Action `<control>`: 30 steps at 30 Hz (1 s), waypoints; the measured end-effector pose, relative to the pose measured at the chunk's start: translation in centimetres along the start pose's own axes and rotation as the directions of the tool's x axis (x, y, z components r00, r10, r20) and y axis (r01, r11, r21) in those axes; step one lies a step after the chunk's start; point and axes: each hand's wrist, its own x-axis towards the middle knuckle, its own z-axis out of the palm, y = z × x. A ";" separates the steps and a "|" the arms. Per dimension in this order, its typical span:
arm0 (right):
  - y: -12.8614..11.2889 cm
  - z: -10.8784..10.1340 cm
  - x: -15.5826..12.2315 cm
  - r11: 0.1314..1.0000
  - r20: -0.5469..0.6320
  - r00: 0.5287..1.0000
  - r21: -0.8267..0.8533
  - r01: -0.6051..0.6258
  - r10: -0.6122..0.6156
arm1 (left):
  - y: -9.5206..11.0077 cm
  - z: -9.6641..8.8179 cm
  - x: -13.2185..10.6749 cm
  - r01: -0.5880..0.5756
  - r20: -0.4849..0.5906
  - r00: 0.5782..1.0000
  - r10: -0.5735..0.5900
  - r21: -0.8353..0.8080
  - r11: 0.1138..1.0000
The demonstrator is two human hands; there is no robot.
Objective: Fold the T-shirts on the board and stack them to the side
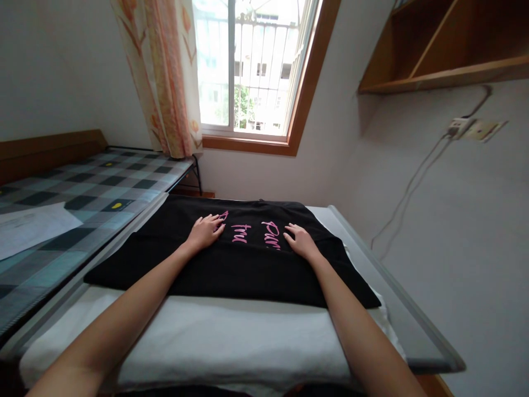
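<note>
A black T-shirt with pink lettering lies folded over and spread out on a white cloth. My left hand rests on the shirt with its fingers stretched out, partly over the lettering on the left. On the right, my right hand lies on the fabric with fingers spread, beside the pink letters. Both hands touch the shirt and neither grips it. Part of the lettering is hidden by my left hand and by the fold.
Under the cloth is a grey-white table. To the left stands a bed with a checked mattress and a paper sheet on it. A window and curtain are ahead. A wooden shelf and a plugged-in cable are on the right wall.
</note>
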 end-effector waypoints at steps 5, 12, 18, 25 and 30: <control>0.1 0.2 -0.1 0.999 0.035 0.999 -0.040 0.013 -0.012 | 1.7 -0.5 -0.7 -0.105 -0.041 0.994 0.103 -0.050 0.993; -0.2 0.1 -0.3 0.999 0.039 0.999 -0.042 0.010 -0.008 | 2.4 0.4 -1.1 -0.161 0.105 0.980 0.170 -0.092 0.983; -0.2 0.0 -0.4 0.999 0.040 0.999 -0.041 0.008 -0.006 | 2.2 0.4 -1.0 -0.171 0.104 0.978 0.179 -0.079 0.982; -0.3 0.0 -0.4 0.999 0.033 0.999 -0.034 0.010 -0.009 | 2.3 0.2 -1.1 -0.166 0.108 0.979 0.174 -0.077 0.983; -0.2 0.0 -0.4 1.000 0.031 0.999 -0.019 0.017 -0.016 | 2.3 0.2 -1.1 -0.173 0.105 0.978 0.181 -0.081 0.982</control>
